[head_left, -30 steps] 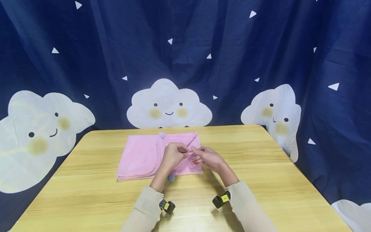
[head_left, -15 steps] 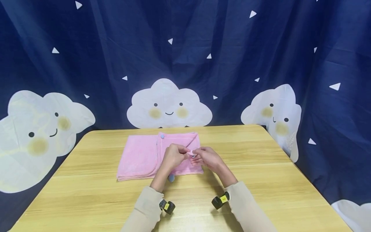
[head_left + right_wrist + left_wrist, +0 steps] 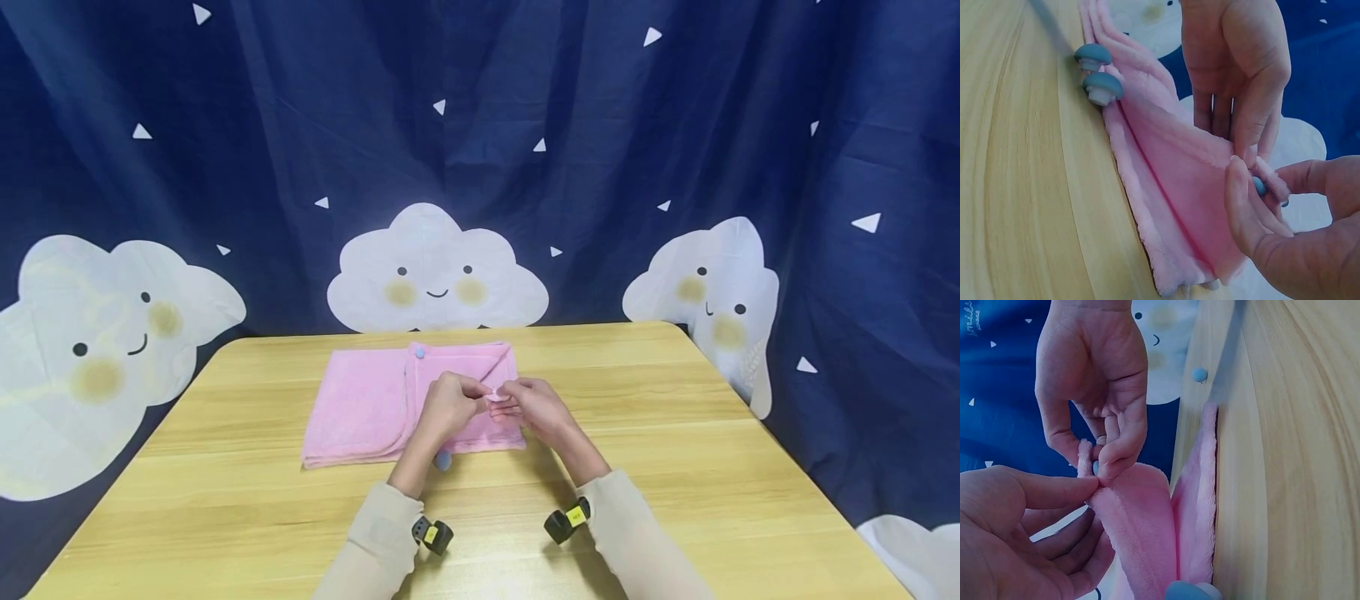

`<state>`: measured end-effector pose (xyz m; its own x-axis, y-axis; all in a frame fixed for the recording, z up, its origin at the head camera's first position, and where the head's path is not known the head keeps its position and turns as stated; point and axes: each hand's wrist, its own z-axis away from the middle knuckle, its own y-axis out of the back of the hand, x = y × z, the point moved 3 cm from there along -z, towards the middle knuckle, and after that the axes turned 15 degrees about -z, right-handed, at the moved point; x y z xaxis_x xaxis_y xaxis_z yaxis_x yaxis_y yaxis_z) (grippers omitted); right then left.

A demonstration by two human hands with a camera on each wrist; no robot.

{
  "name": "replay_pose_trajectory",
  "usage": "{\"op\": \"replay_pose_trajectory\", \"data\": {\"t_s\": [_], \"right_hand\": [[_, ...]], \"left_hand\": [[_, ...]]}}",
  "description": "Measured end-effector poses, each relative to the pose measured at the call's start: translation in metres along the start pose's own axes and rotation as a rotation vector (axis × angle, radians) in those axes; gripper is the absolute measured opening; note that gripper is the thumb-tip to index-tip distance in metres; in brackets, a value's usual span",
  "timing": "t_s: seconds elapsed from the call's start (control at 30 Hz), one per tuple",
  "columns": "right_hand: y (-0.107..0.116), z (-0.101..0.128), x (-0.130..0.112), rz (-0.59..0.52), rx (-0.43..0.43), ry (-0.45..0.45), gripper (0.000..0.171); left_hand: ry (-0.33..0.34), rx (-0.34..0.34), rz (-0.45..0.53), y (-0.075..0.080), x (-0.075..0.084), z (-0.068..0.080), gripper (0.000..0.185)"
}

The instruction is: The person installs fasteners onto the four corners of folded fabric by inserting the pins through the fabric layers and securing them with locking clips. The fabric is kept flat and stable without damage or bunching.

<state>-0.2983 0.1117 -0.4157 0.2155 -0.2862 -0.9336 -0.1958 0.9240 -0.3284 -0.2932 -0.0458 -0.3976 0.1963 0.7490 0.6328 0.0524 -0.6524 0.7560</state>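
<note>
A folded pink plush cloth lies on the table, its right part folded over in layers. My left hand pinches the cloth's raised edge between thumb and fingertip. Facing it, my right hand pinches a flap of the same edge, its fingertips close to the left ones. Between the right fingers shows a small blue clip piece, partly hidden by thumb and cloth. Two blue mushroom-shaped clips, one nearer and one behind it, sit along the cloth's edge in the right wrist view.
The wooden table runs back to a dark blue curtain printed with white clouds and triangles. In the head view one blue clip is at the cloth's far edge, another at its near edge.
My right hand has shifted slightly left and turned a little, still pinching the flap. The blue piece under its fingers no longer shows in the head view. The left hand stays nearly in place.
</note>
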Motion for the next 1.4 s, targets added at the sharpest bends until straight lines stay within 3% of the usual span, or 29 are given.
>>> {"op": "replay_pose_trajectory", "data": {"t_s": [0.2, 0.57, 0.83, 1.0, 1.23, 1.4], "right_hand": [[0.001, -0.001, 0.002, -0.002, -0.031, -0.004, 0.028], [0.001, -0.002, 0.002, 0.018, -0.012, 0.001, 0.021], [0.004, -0.004, 0.001, 0.011, 0.017, 0.007, 0.018], [0.004, -0.003, 0.001, 0.011, 0.013, 0.005, 0.018], [0.003, -0.003, 0.002, 0.026, -0.003, 0.010, 0.021], [0.003, -0.002, 0.002, 0.037, -0.014, 0.011, 0.020]], "left_hand": [[-0.007, 0.003, -0.002, 0.001, -0.001, 0.000, 0.013], [-0.017, -0.010, 0.002, 0.008, -0.005, 0.000, 0.013], [-0.027, -0.056, -0.084, 0.018, -0.010, 0.003, 0.007], [-0.026, -0.155, -0.172, 0.025, -0.011, 0.011, 0.010], [0.034, -0.404, -0.317, 0.030, -0.012, 0.030, 0.016], [-0.002, -0.471, -0.454, 0.027, -0.010, 0.037, 0.022]]}}
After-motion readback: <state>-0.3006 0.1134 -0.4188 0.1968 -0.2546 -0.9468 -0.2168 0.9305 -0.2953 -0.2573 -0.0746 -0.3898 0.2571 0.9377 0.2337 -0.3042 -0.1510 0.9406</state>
